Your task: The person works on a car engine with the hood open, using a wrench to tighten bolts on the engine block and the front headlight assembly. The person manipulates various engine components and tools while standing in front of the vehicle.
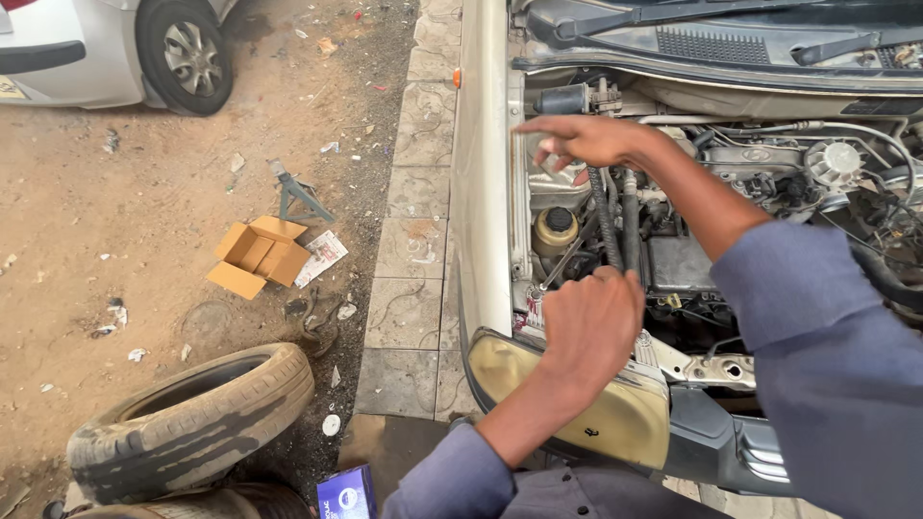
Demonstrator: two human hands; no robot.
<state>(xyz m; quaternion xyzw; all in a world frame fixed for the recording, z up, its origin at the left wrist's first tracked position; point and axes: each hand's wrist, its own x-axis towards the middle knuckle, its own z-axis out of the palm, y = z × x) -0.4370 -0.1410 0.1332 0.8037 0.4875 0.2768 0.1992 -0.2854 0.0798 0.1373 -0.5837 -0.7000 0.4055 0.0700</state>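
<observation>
Scanning from the left: a worn tyre (192, 418) lies on the dirt ground (115, 211), an open cardboard box (258, 255) beyond it, a metal jack stand (296, 195) past that. A silver car's wheel (187, 58) shows at top left. A small blue box (346, 492) sits at the bottom edge. A strip of paving tiles (413, 231) runs beside the pale car fender (484, 192).

Left hand (588, 322) is closed in a fist over the engine bay, back of hand to camera; it appears to grip the near end of a slim metal tool (567, 258), though the grip itself is hidden. The tool's visible shaft sits just up and left of the knuckles. Long axis runs diagonally, lower left to upper right, past the yellow-capped reservoir (558, 229).

Black hoses (615, 221) rise between both hands.

Right hand (582, 142) hovers further back over the engine, palm down, index finger extended leftward, other fingers loosely curled, holding nothing. Yellowed headlight (586, 404) lies below the left wrist.
</observation>
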